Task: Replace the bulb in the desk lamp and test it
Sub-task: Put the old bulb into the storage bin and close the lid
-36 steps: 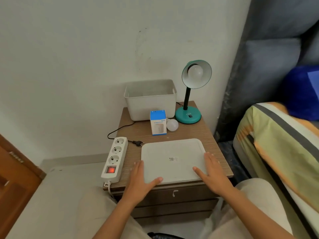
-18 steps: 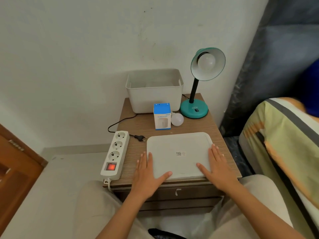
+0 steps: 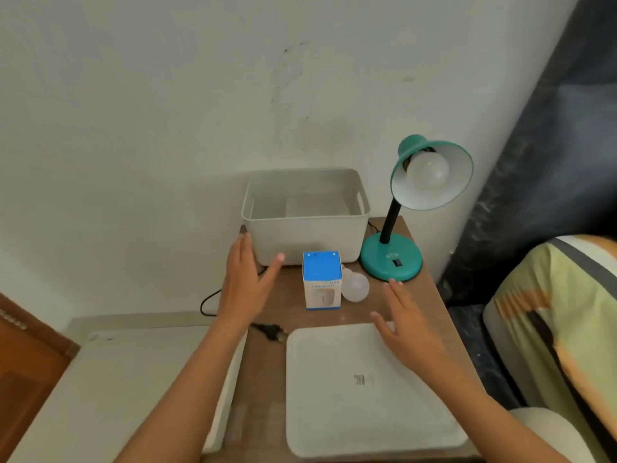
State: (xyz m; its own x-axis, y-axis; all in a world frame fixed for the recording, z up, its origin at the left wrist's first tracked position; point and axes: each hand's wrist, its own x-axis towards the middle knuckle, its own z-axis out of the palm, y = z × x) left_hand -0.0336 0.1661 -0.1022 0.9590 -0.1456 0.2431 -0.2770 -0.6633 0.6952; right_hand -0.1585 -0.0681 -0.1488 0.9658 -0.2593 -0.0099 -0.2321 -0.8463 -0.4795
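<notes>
A teal desk lamp [image 3: 391,259] stands at the back right of the wooden nightstand [image 3: 293,315], with a white bulb [image 3: 428,170] in its shade, unlit. A loose white bulb [image 3: 356,287] lies beside a blue-and-white bulb box [image 3: 322,279]. My left hand [image 3: 246,283] hovers open near the left front corner of the white bin [image 3: 304,218]. Over the far right corner of the white tray lid [image 3: 364,389], my right hand [image 3: 404,325] is open, short of the lamp base. The lamp's black plug [image 3: 271,329] lies loose on the wood.
A white power strip is mostly hidden under my left forearm. A bed with a striped cover [image 3: 561,315] is at the right, a dark headboard [image 3: 547,135] behind it. A white wall stands behind the nightstand; a wooden door [image 3: 23,369] is at far left.
Both hands have lifted off the tray lid and moved forward toward the bin, box and lamp. The camera has come closer and lower over the nightstand.
</notes>
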